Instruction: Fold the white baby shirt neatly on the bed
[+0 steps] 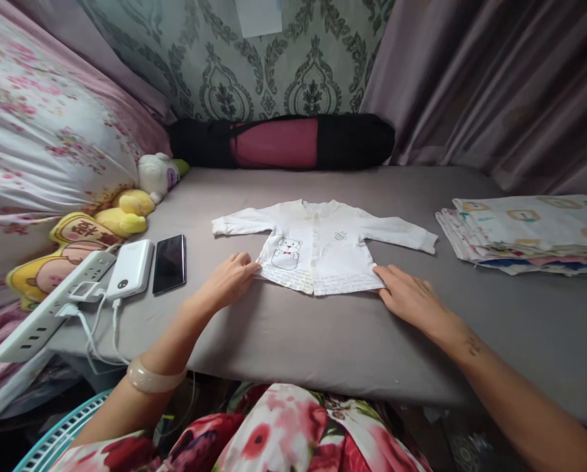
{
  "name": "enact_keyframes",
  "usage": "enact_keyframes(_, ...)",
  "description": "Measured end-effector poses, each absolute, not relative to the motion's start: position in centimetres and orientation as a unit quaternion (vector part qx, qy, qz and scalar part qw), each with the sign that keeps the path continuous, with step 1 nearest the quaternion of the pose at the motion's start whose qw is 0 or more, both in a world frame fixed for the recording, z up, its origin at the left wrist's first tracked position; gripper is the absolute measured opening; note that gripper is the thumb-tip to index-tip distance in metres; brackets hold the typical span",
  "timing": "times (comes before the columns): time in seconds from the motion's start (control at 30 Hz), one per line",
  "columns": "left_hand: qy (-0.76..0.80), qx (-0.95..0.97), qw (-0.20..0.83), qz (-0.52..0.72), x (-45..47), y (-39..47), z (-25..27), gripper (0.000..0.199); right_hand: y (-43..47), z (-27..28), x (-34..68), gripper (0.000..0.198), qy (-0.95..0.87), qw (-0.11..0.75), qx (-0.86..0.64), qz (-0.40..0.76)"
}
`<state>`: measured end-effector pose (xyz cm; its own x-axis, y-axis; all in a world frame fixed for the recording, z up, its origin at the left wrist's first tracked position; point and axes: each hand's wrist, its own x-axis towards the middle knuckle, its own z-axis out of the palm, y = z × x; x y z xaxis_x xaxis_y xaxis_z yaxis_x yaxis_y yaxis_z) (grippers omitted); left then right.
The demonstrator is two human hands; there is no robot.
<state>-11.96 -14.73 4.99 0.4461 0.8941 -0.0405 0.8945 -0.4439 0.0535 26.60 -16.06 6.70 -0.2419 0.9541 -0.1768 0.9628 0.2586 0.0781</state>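
Observation:
A small white baby jacket (340,255) with long sleeves lies flat, front up, on the grey-covered surface. A bear is printed on its front at the left, a small bee at the right, and rows of lettering run along the hem. My left hand (234,278) pinches the lower left corner of the hem. At the opposite corner, my right hand (404,292) has its fingers closed on the hem. Between the two hands the hem lies stretched out, and both sleeves spread outward on the cloth.
At the right lies a stack of folded cloths (544,233). A black phone (170,264), a white power bank (130,267) and a power strip (52,308) with cables are at the left, near plush toys (126,213). A long black-and-pink bag (273,144) rests along the wall.

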Motion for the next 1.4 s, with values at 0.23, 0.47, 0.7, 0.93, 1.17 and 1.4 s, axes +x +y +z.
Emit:
enact_keyframes(0.23, 0.445, 0.884, 0.108, 0.096, -7.6, -15.7, 5.4, 0.031, -16.8, 8.0, 23.3, 0.017, 0.89, -0.036, 0.452, -0.043)
enact_keyframes(0.47, 0.418, 0.886, 0.152, 0.131, -3.0, -15.3, 3.2, 0.026, -16.1, 5.7, 19.0, 0.01, 0.91, -0.049, 0.4, -0.1)
enact_keyframes(0.7, 0.475, 0.848, 0.17, 0.161, -2.8, -14.8, 3.6, 0.023, -12.9, 5.4, 19.7, 0.02, 0.815, -0.155, 0.476, -0.29)
enact_keyframes(0.93, 0.521, 0.789, 0.207, 0.252, -1.4, -14.6, 5.1, 0.022, -10.2, 7.9, 19.6, 0.025, 0.701, -0.252, 0.5, -0.442)
enact_keyframes(1.17, 0.434, 0.87, 0.188, 0.137, -1.9, -16.4, 4.8, 0.022, -13.3, 6.7, 18.8, 0.023, 0.842, -0.142, 0.401, -0.333)
enact_keyframes(1.4, 0.524, 0.801, 0.161, 0.241, -2.9, -9.8, 4.7, 0.029, -8.6, 6.8, 19.6, 0.037, 0.85, -0.133, 0.431, -0.273)
